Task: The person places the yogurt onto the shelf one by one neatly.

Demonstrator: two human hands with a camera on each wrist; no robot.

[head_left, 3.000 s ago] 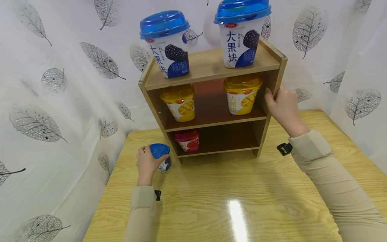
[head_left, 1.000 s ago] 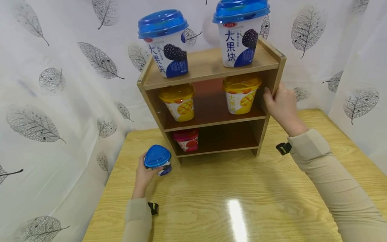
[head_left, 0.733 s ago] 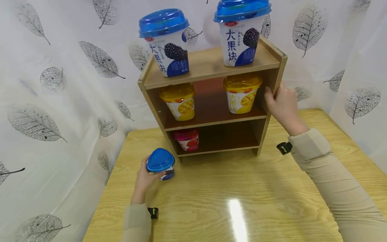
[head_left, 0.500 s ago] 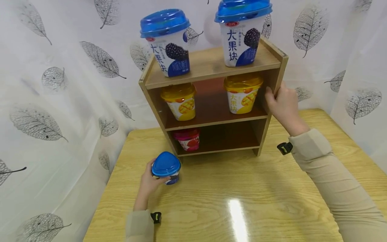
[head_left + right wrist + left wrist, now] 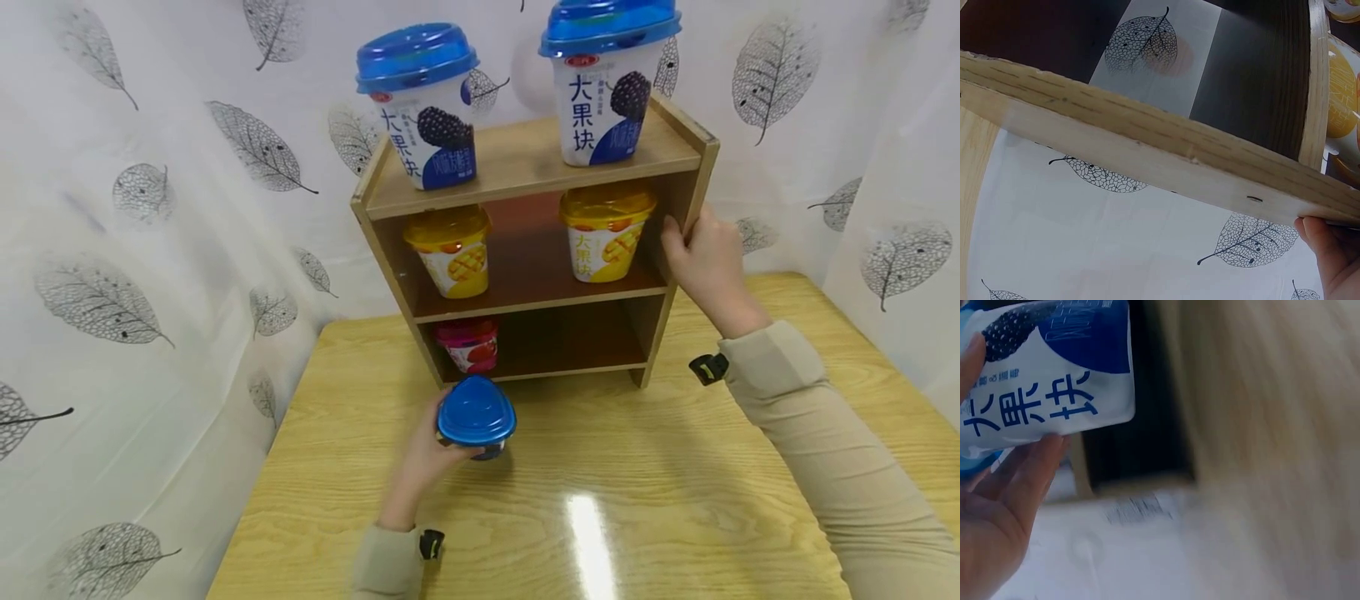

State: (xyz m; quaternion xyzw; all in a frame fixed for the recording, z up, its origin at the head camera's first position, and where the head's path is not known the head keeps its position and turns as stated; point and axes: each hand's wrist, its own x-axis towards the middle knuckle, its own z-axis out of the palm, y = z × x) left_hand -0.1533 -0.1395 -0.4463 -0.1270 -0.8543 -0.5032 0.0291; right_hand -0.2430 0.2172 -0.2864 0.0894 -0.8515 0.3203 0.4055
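My left hand (image 5: 427, 454) grips a yogurt cup (image 5: 477, 412) with a blue lid, in front of the shelf's lower left corner. In the left wrist view, the cup's blackberry label (image 5: 1060, 375) sits between thumb and fingers (image 5: 1035, 475). How high its base is above the table cannot be told. My right hand (image 5: 708, 262) holds the right side panel of a small wooden shelf (image 5: 525, 162), thumb on the inside. The right wrist view shows fingertips (image 5: 1313, 228) at that panel's outer face. A pink-lidded yogurt cup (image 5: 472, 346) stands at the lower compartment's left.
Two yellow-lidded cups, left (image 5: 453, 254) and right (image 5: 606, 237), stand in the middle compartment. Two blue-lidded cups, left (image 5: 423, 112) and right (image 5: 606, 92), stand on the top board. The wooden table (image 5: 585, 450) meets a leaf-patterned cloth (image 5: 195, 275) at back and sides.
My left hand has carried the blue-lidded cup from beside the shelf's left side, toward me and rightward, to in front of the lower compartment. The right hand has kept its hold on the panel.
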